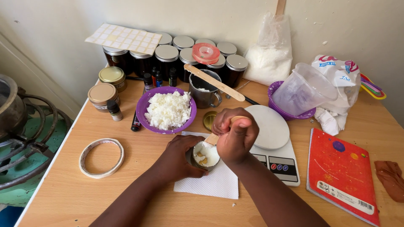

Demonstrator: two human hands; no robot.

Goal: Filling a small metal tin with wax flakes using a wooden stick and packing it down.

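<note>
A small round tin of white wax point(205, 154), set on a white paper napkin point(214, 183), is gripped by the left hand point(179, 157). At its two o'clock, a flat wooden stick point(212, 138) is clenched in the right hand point(235, 136), tip in the wax.

Wooden table point(126, 185) — pale wall point(362, 29)

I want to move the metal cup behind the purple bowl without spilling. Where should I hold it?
Grip the metal cup by its handle, at its front right, coming from the scale side. A wooden stick lies across the rim, so lift that off first.
</note>
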